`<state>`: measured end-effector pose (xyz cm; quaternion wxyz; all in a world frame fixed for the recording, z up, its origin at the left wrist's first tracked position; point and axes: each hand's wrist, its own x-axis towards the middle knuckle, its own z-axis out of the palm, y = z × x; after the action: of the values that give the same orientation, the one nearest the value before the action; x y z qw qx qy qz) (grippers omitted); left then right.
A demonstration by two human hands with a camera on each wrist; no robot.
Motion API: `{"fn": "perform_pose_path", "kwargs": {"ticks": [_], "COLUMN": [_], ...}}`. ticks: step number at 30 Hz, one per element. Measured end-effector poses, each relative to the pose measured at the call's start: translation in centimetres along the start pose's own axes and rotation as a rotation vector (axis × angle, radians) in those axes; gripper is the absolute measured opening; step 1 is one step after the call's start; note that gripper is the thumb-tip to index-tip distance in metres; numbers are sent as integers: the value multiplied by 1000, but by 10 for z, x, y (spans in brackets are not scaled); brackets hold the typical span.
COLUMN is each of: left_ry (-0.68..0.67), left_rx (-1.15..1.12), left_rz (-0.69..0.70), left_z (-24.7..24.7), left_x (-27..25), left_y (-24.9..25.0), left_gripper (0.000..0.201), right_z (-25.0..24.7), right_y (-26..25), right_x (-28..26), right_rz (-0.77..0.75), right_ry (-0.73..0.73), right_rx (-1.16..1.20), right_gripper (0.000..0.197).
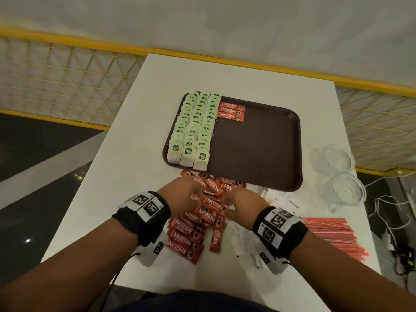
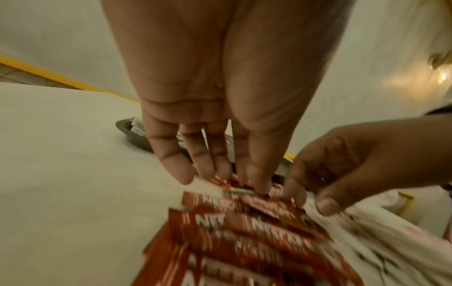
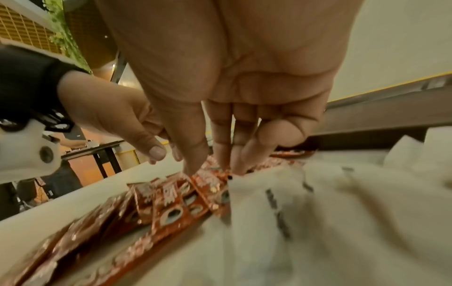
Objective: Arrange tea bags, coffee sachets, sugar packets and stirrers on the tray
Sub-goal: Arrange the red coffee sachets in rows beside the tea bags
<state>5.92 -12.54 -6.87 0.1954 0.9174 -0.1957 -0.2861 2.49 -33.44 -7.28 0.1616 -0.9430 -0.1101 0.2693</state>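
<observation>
Both hands reach into a loose heap of red coffee sachets (image 1: 198, 219) on the white bench (image 1: 126, 167). The left hand (image 1: 180, 194) points its straight fingers (image 2: 176, 164) down, tips touching the top sachets; the right hand (image 1: 242, 204), just beside it, touches the heap with loosely bent fingers (image 3: 195, 154), and a pinch cannot be told. Beyond the hands lies the brown tray (image 1: 258, 149), with three rows of green tea bags (image 1: 193, 129) and three sachets (image 1: 231, 111). White sugar packets (image 3: 342, 212) lie under the right hand, red stirrers (image 1: 333, 235) to its right

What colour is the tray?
Dark brown; the tray shows best in the head view.
</observation>
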Motion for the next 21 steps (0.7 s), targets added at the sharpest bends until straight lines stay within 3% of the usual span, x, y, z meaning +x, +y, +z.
{"fn": "perform_pose_path", "kwargs": {"ticks": [4,8,11,14,17,21], "left_ry": [32,50,53,43,30,-6], "left_rx": [142,194,220,223,241,224], "left_rz": [-84,-193,-217,-244,-290,-305], "left_z": [25,37,38,38,39,39], "left_x": [-11,-12,-10,-8,-7,-5], "left_y": [7,14,18,18,16,14], "left_gripper": [46,66,64,56,50,41], "right_z": [13,18,16,15,18,20], "right_y": [-7,-12,-16,-17,-12,-4], "right_x": [1,3,3,3,4,2], "right_rz": [17,38,52,73,145,170], "right_ry": [44,64,35,22,32,54], "right_rx": [-33,-99,-92,-45,139,419], "right_gripper": [34,27,10,7,19,17]}}
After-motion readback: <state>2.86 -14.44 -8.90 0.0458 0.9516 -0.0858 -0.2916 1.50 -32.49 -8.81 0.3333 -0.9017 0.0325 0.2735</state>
